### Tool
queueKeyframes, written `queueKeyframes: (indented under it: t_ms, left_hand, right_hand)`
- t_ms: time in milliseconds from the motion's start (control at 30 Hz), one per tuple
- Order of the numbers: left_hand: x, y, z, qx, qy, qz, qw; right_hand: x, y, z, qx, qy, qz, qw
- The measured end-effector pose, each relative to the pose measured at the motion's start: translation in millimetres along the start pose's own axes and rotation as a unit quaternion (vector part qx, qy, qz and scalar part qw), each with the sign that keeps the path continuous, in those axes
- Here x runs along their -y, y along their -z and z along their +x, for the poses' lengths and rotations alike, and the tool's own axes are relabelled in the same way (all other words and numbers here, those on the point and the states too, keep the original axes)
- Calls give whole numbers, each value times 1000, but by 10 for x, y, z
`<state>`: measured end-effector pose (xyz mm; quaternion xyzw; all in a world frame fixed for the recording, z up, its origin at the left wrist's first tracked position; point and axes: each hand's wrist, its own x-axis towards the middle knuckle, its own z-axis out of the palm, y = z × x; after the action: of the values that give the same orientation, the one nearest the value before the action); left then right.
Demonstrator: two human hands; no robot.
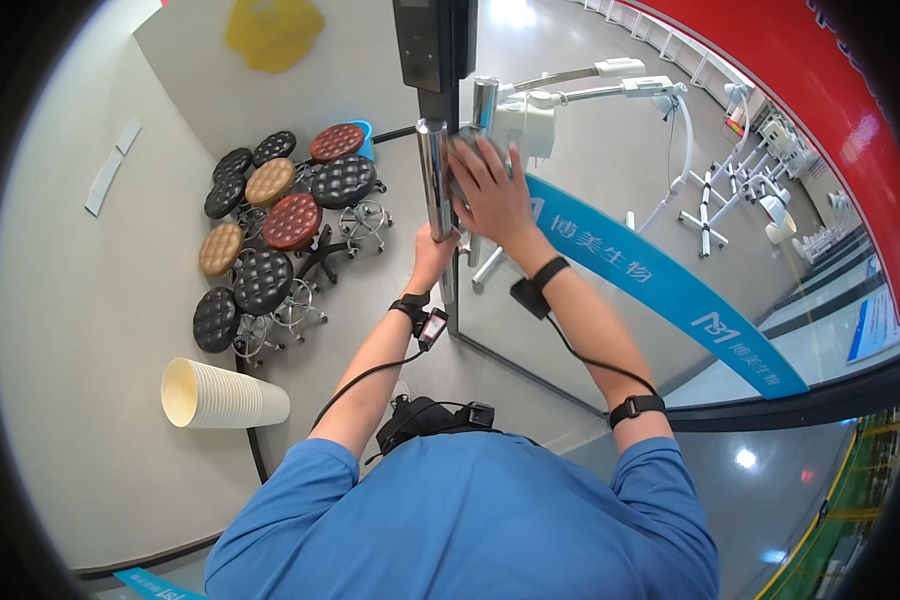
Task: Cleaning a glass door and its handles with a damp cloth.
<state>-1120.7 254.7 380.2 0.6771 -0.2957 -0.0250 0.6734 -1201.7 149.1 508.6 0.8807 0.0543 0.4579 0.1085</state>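
A long chrome door handle point(435, 180) stands along the dark edge of a glass door point(555, 322). Around its lower part my left hand point(433, 259) is closed. My right hand point(493, 187) lies spread beside the handle, fingers pointing away from me, over a greyish thing point(469, 161) that may be a cloth; the hand mostly hides it. Behind the glass a second chrome handle point(485, 105) shows. A blue band point(630, 262) with white writing crosses the glass to the right of my right hand.
Tufted round stools point(292, 221) on wheeled bases crowd the left side, near a blue bin point(364, 139). A stack of cream buckets or bins point(225, 394) is closer, by the white wall point(82, 300). Beyond the glass stand white lamps or devices on wheeled stands point(705, 206).
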Motion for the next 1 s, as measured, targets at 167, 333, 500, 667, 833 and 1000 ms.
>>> queueKeyframes:
  t_ms: [167,333,500,667,833,1000]
  left_hand:
    - [42,-26,58,11,-13,-4,1000]
    - [94,-36,109,8,-26,27,999]
    - [47,-93,138,15,-29,13,999]
    - [134,-23,145,12,-26,10,1000]
    - [93,-46,114,8,-17,15,1000]
    - [64,-13,79,28,-11,38,999]
  right_hand:
    - [68,-219,-562,34,-1,-38,999]
    - [-72,-11,-240,-36,-39,-73,996]
    - [-486,601,569,-209,-28,-89,973]
    - [-543,1281,1116,-258,30,-112,959]
    - [-642,740,465,-167,18,-126,978]
    - [-361,252,-887,55,88,-33,994]
